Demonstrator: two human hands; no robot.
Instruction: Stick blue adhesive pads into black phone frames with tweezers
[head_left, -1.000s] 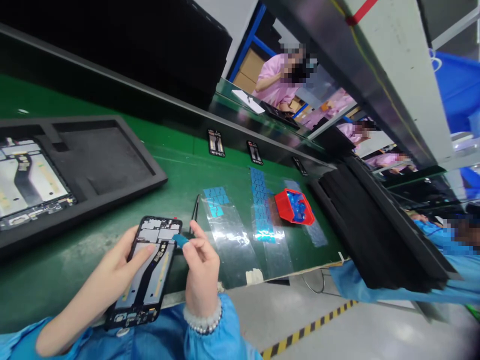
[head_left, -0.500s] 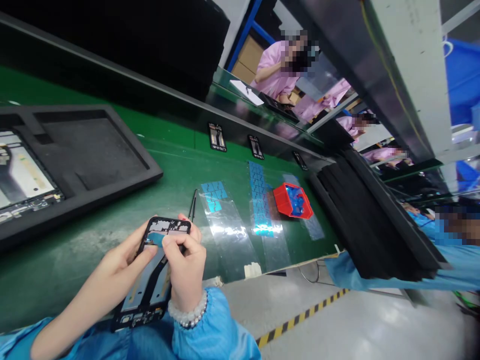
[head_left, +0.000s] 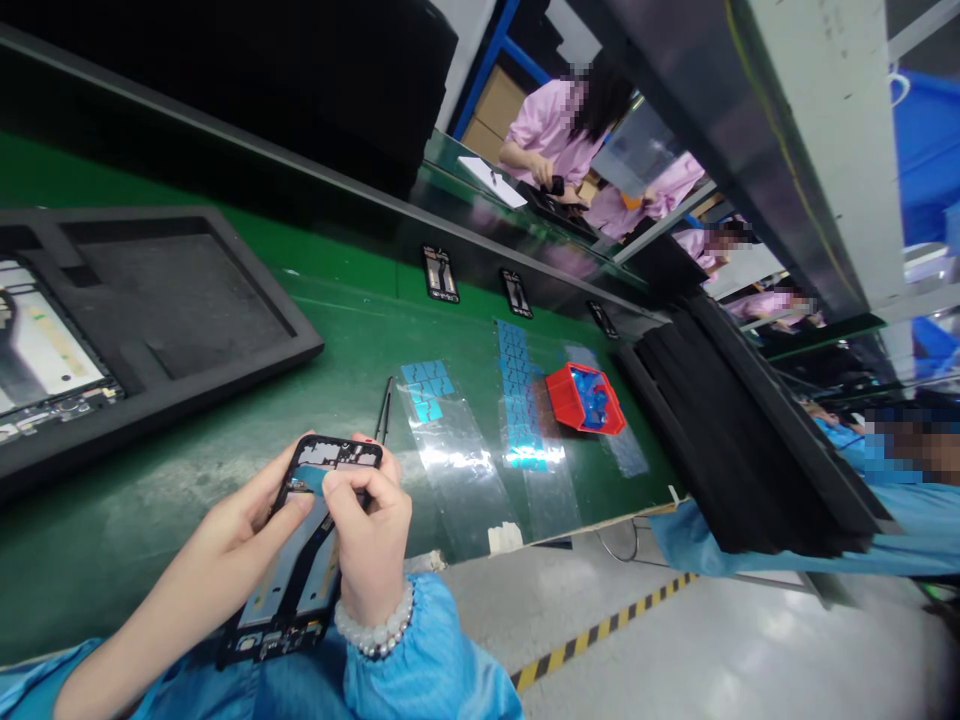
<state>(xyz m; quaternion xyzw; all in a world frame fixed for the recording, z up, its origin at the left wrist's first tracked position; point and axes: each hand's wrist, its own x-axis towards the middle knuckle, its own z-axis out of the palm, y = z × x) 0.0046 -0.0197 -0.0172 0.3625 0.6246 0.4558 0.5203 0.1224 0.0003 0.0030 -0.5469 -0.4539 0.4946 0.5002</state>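
Left: black foam tray (head_left: 187, 280), a phone assembly (head_left: 45, 350) seated in its left recess. Near, left of centre: the left hand (head_left: 244, 530) grasps an opened phone (head_left: 304, 570) at the near edge of the green bench (head_left: 345, 350), thumb on its face; the right hand (head_left: 375, 530) pinches a blue film (head_left: 313, 480) over the phone's far end. Rightward: black tweezers (head_left: 385, 412), blue film sheets (head_left: 519, 385), red bin (head_left: 566, 402).

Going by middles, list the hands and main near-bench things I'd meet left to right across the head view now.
Black tray, left hand, held phone, right hand, sheet with few blue stickers, sheet with many blue stickers, red bin, black stack.
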